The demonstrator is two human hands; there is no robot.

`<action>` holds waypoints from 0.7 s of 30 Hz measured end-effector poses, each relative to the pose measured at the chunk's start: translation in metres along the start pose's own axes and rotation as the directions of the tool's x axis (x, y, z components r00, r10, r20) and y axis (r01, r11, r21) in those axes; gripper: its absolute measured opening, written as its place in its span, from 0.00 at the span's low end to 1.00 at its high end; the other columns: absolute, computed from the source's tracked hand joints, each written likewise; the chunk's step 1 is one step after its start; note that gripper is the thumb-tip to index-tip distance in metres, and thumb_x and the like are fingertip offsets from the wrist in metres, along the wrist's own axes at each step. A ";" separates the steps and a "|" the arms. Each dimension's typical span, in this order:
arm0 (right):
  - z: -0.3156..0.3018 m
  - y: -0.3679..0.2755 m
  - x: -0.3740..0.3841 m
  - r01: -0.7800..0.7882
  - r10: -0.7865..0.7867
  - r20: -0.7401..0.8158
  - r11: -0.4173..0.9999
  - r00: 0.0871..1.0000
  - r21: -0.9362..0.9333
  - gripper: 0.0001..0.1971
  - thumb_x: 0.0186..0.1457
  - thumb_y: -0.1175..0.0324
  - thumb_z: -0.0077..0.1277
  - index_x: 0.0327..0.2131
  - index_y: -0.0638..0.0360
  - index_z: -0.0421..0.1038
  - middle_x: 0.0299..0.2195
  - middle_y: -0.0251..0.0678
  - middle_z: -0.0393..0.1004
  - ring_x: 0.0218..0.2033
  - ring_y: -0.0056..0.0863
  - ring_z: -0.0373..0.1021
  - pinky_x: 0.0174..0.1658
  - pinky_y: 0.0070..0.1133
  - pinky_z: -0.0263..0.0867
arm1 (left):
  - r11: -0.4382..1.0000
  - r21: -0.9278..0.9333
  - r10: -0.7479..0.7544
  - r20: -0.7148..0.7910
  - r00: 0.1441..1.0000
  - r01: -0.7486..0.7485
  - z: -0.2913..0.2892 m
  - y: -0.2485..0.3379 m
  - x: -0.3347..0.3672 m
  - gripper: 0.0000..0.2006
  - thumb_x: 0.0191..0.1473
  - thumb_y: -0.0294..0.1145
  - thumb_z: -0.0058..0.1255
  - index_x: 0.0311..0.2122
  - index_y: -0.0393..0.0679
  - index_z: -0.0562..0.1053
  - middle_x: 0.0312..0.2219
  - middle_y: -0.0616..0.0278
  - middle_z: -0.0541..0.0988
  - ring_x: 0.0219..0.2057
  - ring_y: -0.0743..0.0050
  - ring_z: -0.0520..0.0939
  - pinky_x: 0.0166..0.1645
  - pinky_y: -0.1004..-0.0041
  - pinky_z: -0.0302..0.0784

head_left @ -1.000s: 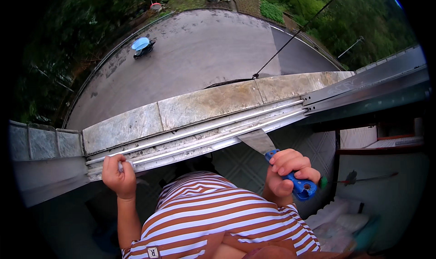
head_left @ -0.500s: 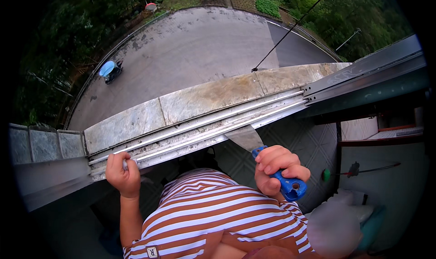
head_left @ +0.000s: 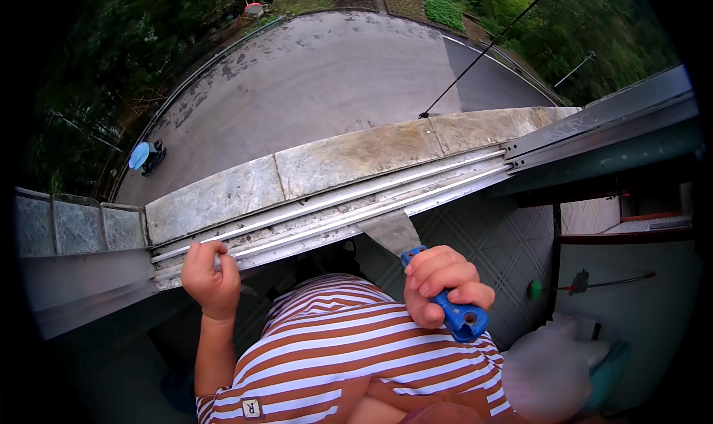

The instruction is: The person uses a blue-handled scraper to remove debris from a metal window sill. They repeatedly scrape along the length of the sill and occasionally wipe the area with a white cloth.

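Note:
My right hand (head_left: 443, 283) grips the blue handle of a putty knife (head_left: 405, 246); its flat grey blade points up at the inner edge of the metal window track (head_left: 342, 208). My left hand (head_left: 212, 275) clutches the lower rail of that track further left. Beyond the track runs a weathered stone sill (head_left: 349, 156). My striped brown and white shirt (head_left: 349, 357) fills the lower middle.
Far below lies a curved paved road (head_left: 312, 82) with a small blue-roofed vehicle (head_left: 145, 156) at its left edge, and trees around it. A grey window frame (head_left: 601, 127) runs off right. A tiled floor (head_left: 490, 253) and a white bag (head_left: 546, 376) lie at lower right.
The view has tilted, so the sill sits a little lower. My right hand has drawn the putty knife slightly down and left along the track. The blue-roofed vehicle has travelled left down the road.

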State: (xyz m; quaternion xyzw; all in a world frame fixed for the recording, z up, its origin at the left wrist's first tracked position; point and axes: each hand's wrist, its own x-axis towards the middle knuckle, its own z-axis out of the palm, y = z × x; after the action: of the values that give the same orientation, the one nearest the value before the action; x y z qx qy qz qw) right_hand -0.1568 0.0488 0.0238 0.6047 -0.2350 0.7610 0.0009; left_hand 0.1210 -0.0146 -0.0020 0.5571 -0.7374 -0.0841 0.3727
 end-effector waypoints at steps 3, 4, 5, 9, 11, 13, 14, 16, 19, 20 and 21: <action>0.002 0.000 0.008 -0.094 0.096 0.033 0.995 0.995 -0.044 0.17 0.57 0.63 0.56 0.36 0.57 0.56 0.23 0.37 0.67 0.18 0.25 0.66 0.20 0.22 0.68 | 1.000 0.011 0.014 -0.008 1.000 -0.014 0.000 0.001 0.002 0.06 0.38 0.15 0.45 0.23 0.39 0.70 0.18 0.56 0.67 0.19 0.59 0.69 0.25 0.69 0.63; 0.001 0.001 0.009 -0.133 0.134 0.037 0.991 0.990 -0.010 0.17 0.55 0.65 0.57 0.36 0.57 0.56 0.24 0.38 0.69 0.19 0.26 0.68 0.23 0.24 0.70 | 1.000 0.005 0.020 -0.031 0.999 -0.019 0.001 0.002 0.002 0.06 0.38 0.16 0.46 0.23 0.39 0.71 0.18 0.56 0.67 0.18 0.59 0.69 0.23 0.68 0.61; 0.000 0.002 0.010 -0.172 0.171 0.043 0.985 0.984 0.024 0.18 0.54 0.68 0.59 0.36 0.57 0.56 0.25 0.38 0.70 0.21 0.28 0.69 0.25 0.26 0.71 | 1.000 0.000 0.025 -0.053 0.998 -0.025 0.002 0.002 0.003 0.05 0.37 0.16 0.47 0.22 0.40 0.71 0.17 0.56 0.66 0.16 0.58 0.68 0.21 0.67 0.60; 0.005 0.005 0.019 -0.275 0.275 0.001 0.960 0.961 0.058 0.16 0.54 0.72 0.57 0.33 0.57 0.55 0.25 0.39 0.70 0.22 0.28 0.70 0.27 0.27 0.73 | 1.000 -0.001 0.009 -0.042 0.999 -0.009 0.000 0.003 0.004 0.06 0.37 0.17 0.47 0.22 0.41 0.71 0.17 0.57 0.66 0.17 0.58 0.68 0.21 0.66 0.60; 0.007 0.006 0.026 -0.350 0.350 0.005 0.936 0.937 0.037 0.16 0.54 0.74 0.55 0.32 0.57 0.54 0.24 0.38 0.68 0.22 0.27 0.69 0.27 0.27 0.73 | 1.000 -0.003 -0.010 -0.028 1.000 0.010 -0.001 0.004 0.003 0.06 0.37 0.17 0.47 0.22 0.41 0.71 0.17 0.57 0.66 0.17 0.57 0.69 0.21 0.66 0.61; 0.015 0.012 0.037 -0.418 0.418 0.008 0.909 0.908 -0.003 0.15 0.54 0.77 0.52 0.34 0.58 0.53 0.25 0.37 0.68 0.22 0.24 0.68 0.26 0.23 0.71 | 1.000 -0.004 -0.022 -0.009 1.000 0.022 -0.002 0.003 0.002 0.05 0.38 0.16 0.46 0.22 0.40 0.70 0.17 0.56 0.67 0.18 0.58 0.69 0.23 0.68 0.62; 0.021 0.017 0.040 -0.438 0.437 -0.020 0.898 0.899 -0.034 0.14 0.53 0.78 0.52 0.35 0.58 0.53 0.25 0.37 0.67 0.22 0.23 0.68 0.25 0.21 0.70 | 1.000 -0.007 -0.027 -0.001 1.000 0.027 -0.002 0.003 0.002 0.05 0.38 0.16 0.46 0.23 0.39 0.70 0.18 0.55 0.67 0.19 0.58 0.70 0.24 0.68 0.63; 0.029 0.031 0.045 -0.471 0.468 -0.050 0.877 0.882 -0.098 0.15 0.53 0.82 0.50 0.38 0.60 0.54 0.26 0.36 0.68 0.20 0.16 0.64 0.22 0.15 0.65 | 1.000 -0.006 -0.025 -0.011 1.000 0.025 -0.002 0.003 0.002 0.05 0.38 0.16 0.46 0.22 0.39 0.70 0.18 0.56 0.67 0.19 0.59 0.70 0.24 0.68 0.63; 0.038 0.047 0.051 -0.548 0.538 -0.106 0.830 0.836 -0.108 0.15 0.53 0.82 0.53 0.38 0.60 0.57 0.25 0.32 0.67 0.20 0.13 0.62 0.22 0.13 0.62 | 1.000 -0.005 -0.024 -0.025 0.999 0.024 -0.002 0.005 0.002 0.05 0.38 0.16 0.46 0.22 0.40 0.70 0.17 0.56 0.67 0.18 0.58 0.69 0.23 0.68 0.62; 0.042 0.051 0.053 -0.580 0.565 -0.138 0.804 0.813 -0.128 0.15 0.53 0.82 0.54 0.38 0.60 0.58 0.25 0.31 0.67 0.20 0.13 0.62 0.22 0.13 0.61 | 1.000 -0.006 -0.024 -0.029 0.999 0.024 -0.002 0.004 0.002 0.05 0.38 0.16 0.46 0.22 0.40 0.70 0.17 0.56 0.67 0.18 0.58 0.69 0.22 0.67 0.62; 0.046 0.056 0.056 -0.612 0.590 -0.171 0.777 0.789 -0.148 0.14 0.53 0.81 0.55 0.38 0.60 0.59 0.25 0.30 0.67 0.20 0.12 0.61 0.22 0.13 0.61 | 1.000 -0.007 -0.016 -0.039 0.999 0.015 -0.001 0.003 0.002 0.05 0.38 0.16 0.47 0.22 0.40 0.70 0.17 0.56 0.67 0.17 0.57 0.69 0.22 0.67 0.62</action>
State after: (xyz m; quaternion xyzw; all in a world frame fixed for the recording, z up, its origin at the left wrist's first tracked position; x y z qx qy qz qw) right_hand -0.1453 -0.0328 0.0627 0.4499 -0.4888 0.7280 -0.1693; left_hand 0.1191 -0.0151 0.0012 0.5630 -0.7253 -0.0785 0.3884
